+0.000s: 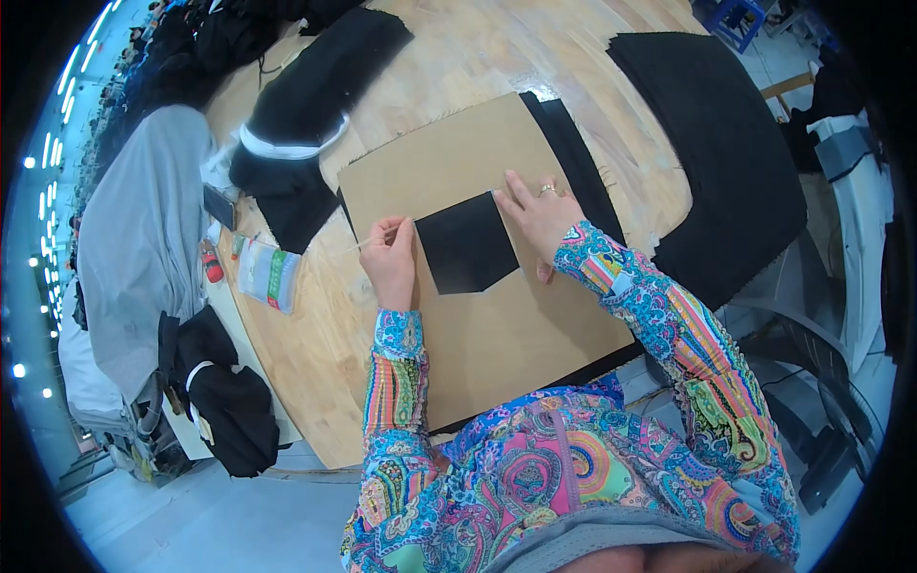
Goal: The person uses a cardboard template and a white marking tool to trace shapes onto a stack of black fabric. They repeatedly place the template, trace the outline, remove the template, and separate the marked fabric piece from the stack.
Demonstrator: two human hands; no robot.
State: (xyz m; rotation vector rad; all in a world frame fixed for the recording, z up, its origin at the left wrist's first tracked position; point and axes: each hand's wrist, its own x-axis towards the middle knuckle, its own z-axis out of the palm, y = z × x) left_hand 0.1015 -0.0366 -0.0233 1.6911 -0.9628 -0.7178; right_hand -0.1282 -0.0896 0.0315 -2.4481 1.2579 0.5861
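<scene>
A brown card sheet lies over black fabric pieces on the table in front of me. In its middle is a black pocket-shaped area; I cannot tell whether it is a cut-out or a piece laid on top. My left hand is closed in a pinch at that area's left edge. A thin pale stick sticks out from its fingers. At the upper right corner of the black shape, my right hand rests on the card with its fingers spread, holding nothing.
Stacked black cloth covers the table's right side. Farther left lies a black bundle with a white band. A plastic packet, a red tool and a dark phone-like object sit near the left edge, beside a grey-draped object.
</scene>
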